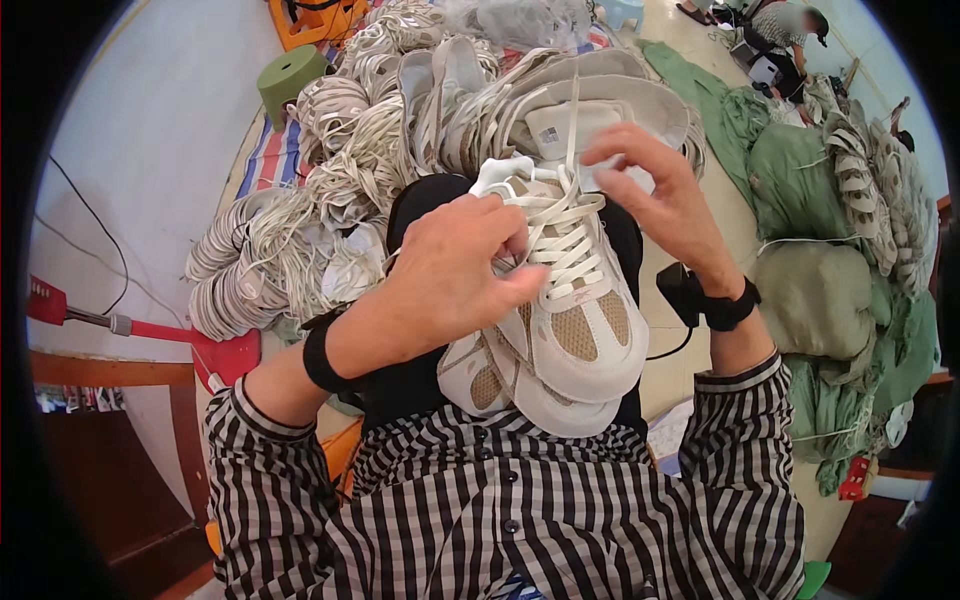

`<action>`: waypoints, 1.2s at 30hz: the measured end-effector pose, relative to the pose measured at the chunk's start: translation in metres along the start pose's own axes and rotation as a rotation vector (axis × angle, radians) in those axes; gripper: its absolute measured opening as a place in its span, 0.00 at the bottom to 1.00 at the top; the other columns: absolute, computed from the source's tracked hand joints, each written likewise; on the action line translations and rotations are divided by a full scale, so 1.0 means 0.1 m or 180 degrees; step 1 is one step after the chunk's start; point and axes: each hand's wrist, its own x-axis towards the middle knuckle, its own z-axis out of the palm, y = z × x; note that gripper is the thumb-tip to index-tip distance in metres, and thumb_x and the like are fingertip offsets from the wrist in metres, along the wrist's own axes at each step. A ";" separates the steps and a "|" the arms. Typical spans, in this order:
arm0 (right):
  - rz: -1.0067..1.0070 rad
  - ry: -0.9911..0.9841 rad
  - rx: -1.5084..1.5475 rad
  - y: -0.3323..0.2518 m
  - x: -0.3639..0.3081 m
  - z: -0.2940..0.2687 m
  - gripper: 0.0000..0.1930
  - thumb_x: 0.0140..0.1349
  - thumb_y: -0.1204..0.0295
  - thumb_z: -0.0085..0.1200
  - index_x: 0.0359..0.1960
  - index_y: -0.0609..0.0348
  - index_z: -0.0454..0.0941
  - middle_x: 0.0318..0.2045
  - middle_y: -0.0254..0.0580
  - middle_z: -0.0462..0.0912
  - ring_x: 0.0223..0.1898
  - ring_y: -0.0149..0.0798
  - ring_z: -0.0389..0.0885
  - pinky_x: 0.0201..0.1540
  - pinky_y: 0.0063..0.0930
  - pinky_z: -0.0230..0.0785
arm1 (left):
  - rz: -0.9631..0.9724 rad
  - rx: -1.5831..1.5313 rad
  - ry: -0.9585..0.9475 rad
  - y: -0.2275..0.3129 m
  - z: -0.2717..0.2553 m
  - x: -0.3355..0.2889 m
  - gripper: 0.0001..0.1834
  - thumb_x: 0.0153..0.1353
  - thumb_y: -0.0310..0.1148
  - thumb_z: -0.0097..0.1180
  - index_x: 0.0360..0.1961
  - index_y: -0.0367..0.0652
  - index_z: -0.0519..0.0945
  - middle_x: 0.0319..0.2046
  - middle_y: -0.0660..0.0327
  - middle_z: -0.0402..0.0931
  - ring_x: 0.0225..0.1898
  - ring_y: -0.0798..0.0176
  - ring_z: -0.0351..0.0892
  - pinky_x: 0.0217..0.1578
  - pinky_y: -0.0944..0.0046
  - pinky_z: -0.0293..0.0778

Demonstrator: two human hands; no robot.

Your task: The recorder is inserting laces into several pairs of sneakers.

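A white and beige sneaker [590, 330] lies on my lap, toe toward me, on top of other matching shoes [475, 385]. Flat cream laces [572, 260] cross its front, and one lace strand [573, 110] stands up above the tongue. My left hand [460, 255] is over the left side of the sneaker by the laces. Its fingers curl under, hiding what they hold; the thumb lies near the lacing. Right of the upright strand, my right hand [650, 185] is raised with thumb and fingers apart, nothing visible between them.
Beyond my knees lies a large pile of shoe uppers and laces [370, 150]. A green stool [290, 80] stands behind it at left. Green sacks [800, 180] line the right side. A red-handled tool [150, 330] is at far left. Another person [785, 40] sits at upper right.
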 end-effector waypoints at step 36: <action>0.0665 0.0756 0.2595 0.78 0.11 -0.86 0.10 0.68 0.68 0.48 0.38 0.64 0.74 0.26 0.34 0.74 0.31 0.32 0.75 0.42 0.28 0.71 | -0.1082 -0.2692 -0.1047 -0.20 -0.24 0.20 0.07 0.60 0.28 0.56 0.38 0.38 0.75 0.33 0.61 0.80 0.23 0.79 0.71 0.24 0.79 0.67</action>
